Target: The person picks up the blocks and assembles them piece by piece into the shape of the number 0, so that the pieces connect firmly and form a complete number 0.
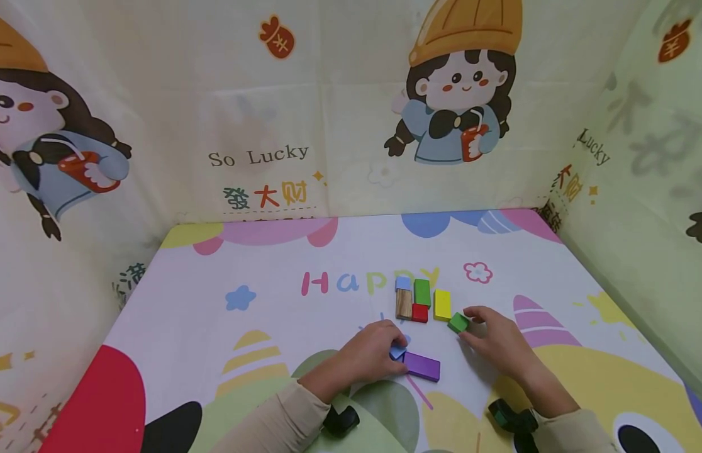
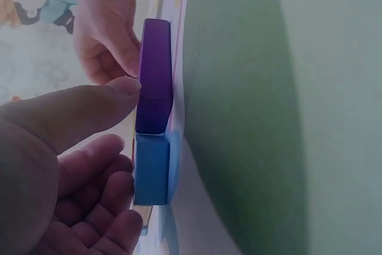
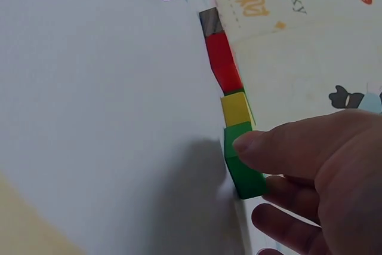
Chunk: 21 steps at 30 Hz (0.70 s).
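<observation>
My left hand (image 1: 369,352) curls about a small blue block (image 1: 397,351), which lies against the left end of a long purple block (image 1: 422,366). In the left wrist view, its thumb touches the edge of the purple block (image 2: 156,70) and its bent fingers lie beside the blue block (image 2: 151,168). Fingertip contact behind the blue block is hidden. With thumb and finger my right hand (image 1: 498,336) pinches a small green block (image 1: 458,323). That green block (image 3: 243,171) sits close beside the yellow block (image 1: 442,305), near its lower right corner.
Left of the yellow block stand a light blue block (image 1: 403,283), a wood-coloured block (image 1: 404,304), a taller green block (image 1: 421,292) and a red block (image 1: 420,313), grouped together. Everything lies on a printed tabletop (image 1: 272,314). Printed cloth walls (image 1: 356,113) rise behind and at both sides.
</observation>
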{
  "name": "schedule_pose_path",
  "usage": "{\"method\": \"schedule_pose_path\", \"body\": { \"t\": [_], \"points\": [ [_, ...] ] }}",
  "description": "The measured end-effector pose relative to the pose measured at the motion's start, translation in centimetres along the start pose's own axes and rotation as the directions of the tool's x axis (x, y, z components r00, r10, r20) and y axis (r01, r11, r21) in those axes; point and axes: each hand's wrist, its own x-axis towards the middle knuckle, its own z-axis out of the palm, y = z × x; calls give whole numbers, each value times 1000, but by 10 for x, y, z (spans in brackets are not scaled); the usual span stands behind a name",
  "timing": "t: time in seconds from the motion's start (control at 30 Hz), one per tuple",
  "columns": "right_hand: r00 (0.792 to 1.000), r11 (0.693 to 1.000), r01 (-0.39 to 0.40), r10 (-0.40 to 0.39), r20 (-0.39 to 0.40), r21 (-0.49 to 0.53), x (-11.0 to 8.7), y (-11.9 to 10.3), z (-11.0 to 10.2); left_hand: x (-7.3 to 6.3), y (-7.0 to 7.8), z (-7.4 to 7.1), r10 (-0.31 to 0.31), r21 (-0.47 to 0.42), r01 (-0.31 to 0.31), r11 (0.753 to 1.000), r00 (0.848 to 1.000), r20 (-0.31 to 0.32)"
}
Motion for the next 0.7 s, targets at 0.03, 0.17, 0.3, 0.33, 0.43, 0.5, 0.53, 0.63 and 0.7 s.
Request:
{"method": "schedule_pose_path", "body": {
  "t": [0.03,0.17,0.3,0.33,0.43,0.5,0.53,0.63,0.7],
  "points": [
    [1000,1000,1,-1,-1,0,0,1,1,0,0,0,2,-2,-2,1000,1000,-1],
    [1000,1000,-7,7,-1,9,2,4,4,1,-1,1,1,-7,-1,1000,1000,0],
    [1000,1000,-19,19,7,20,3,4,5,1,0,0,-5,-8,5,1000,1000,6],
    [1000,1000,-21,21,9,22,3,4,5,1,0,-1,-6,-9,6,1000,1000,6],
    [999,999,-28,28,15,23,3,5,5,1,1,-1,-6,-12,6,1000,1000,5],
    [999,999,-35,34,19,21,2,5,5,1,0,-1,-3,-12,4,1000,1000,4],
    [999,999,-36,36,20,19,2,5,5,1,0,-1,-2,-12,3,1000,1000,2],
    [999,999,-39,38,22,18,1,4,5,2,-1,0,3,-3,-3,1000,1000,-2],
    [999,999,-37,36,22,17,0,3,4,2,-2,1,5,3,-5,1000,1000,-6]
  ]
}}
